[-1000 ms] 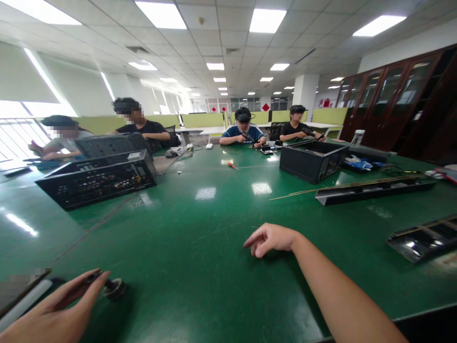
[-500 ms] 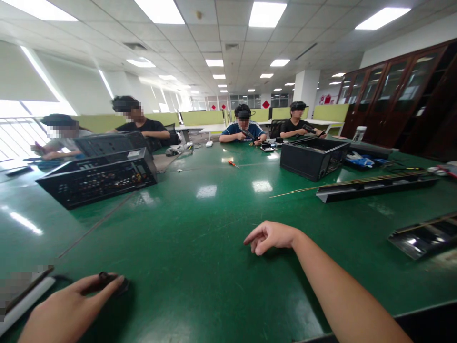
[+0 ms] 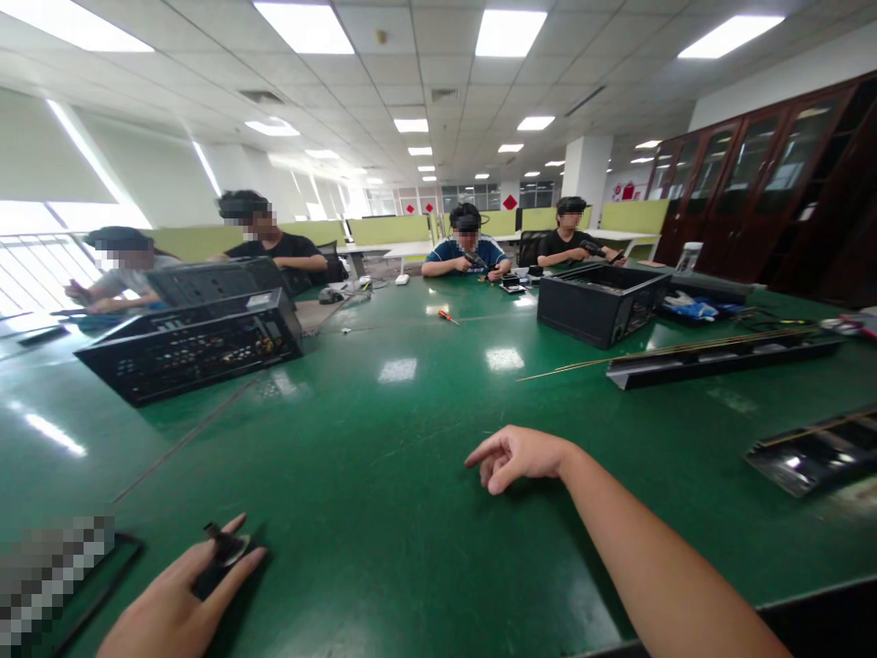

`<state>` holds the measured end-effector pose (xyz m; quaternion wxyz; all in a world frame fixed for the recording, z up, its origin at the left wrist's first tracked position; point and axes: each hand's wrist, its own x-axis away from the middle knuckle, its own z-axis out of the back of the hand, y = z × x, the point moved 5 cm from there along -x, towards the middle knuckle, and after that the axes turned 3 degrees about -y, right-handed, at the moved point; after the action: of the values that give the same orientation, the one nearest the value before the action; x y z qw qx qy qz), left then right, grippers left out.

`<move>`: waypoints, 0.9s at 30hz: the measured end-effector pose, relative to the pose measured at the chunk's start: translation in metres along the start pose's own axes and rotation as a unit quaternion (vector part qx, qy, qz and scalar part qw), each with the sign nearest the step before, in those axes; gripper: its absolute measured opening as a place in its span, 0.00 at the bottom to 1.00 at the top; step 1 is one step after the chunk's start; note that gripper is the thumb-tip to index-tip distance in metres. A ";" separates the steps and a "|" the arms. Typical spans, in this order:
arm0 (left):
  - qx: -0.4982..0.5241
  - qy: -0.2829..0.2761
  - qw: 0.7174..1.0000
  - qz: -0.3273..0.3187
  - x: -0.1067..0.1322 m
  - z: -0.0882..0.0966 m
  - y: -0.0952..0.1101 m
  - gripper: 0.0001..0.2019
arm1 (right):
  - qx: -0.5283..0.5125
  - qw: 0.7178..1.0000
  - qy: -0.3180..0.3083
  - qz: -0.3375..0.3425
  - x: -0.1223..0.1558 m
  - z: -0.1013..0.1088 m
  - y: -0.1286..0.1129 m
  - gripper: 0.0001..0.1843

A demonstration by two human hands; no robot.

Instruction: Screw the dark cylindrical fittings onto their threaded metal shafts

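My left hand is low at the bottom left of the green table, its fingers stretched out over a small round black part that lies under the fingertips. My right hand rests on the table in the middle, fingers loosely curled downward and nothing in them, with the forearm running to the bottom right. A flat dark object, partly blurred, lies just left of my left hand.
A black computer case lies at the left, an open black case at the right. Long black panels and a tray sit at the right. A small screwdriver lies far off. Several people sit round the far side.
My left hand has slid to the right and lower, its fingers now lying flatter over the small black part. My right hand has stayed in place.
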<state>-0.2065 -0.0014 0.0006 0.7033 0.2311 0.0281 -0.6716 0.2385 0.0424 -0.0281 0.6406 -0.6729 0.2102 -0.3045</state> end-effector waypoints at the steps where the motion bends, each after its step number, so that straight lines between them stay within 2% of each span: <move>1: 0.022 -0.005 1.000 -0.013 -0.001 0.003 0.018 0.16 | 0.002 1.000 -0.001 -0.002 0.000 -0.001 0.000 0.38; 5: 0.086 -0.086 0.983 -0.137 -0.007 0.007 0.109 0.16 | 0.043 0.999 0.013 -0.014 -0.002 -0.007 -0.002 0.43; 8: 0.096 -0.125 0.960 -0.233 -0.011 0.000 0.177 0.18 | 0.134 0.989 0.063 0.012 -0.003 -0.014 -0.011 0.44; 10: 0.108 -0.127 0.946 -0.280 -0.014 -0.008 0.213 0.22 | 0.195 0.974 0.111 0.042 -0.002 -0.017 -0.019 0.46; 12: 0.118 -0.125 0.935 -0.310 -0.018 -0.020 0.239 0.24 | 0.242 0.953 0.171 0.060 0.001 -0.017 -0.027 0.45; 14: 0.128 -0.129 0.927 -0.329 -0.022 -0.032 0.254 0.22 | 0.284 0.929 0.224 0.075 0.005 -0.016 -0.034 0.42; 16: 0.138 -0.141 0.919 -0.343 -0.024 -0.043 0.260 0.17 | 0.329 0.904 0.257 0.089 0.008 -0.016 -0.040 0.35; 20: 0.160 -0.168 0.907 -0.351 -0.022 -0.057 0.258 0.13 | 0.415 0.863 0.261 0.122 0.008 -0.022 -0.047 0.19; 24: 0.200 -0.184 0.899 -0.344 -0.017 -0.062 0.252 0.15 | 0.447 0.855 0.228 0.132 0.002 -0.029 -0.042 0.09; 27: 0.239 -0.181 0.895 -0.329 -0.016 -0.063 0.248 0.15 | 0.448 0.856 0.228 0.119 0.000 -0.028 -0.037 0.09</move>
<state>0.0471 0.0345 0.0213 0.3588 0.2443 -0.1872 -0.8812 0.2155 0.0248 0.0085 0.8384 -0.1950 0.2698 -0.4316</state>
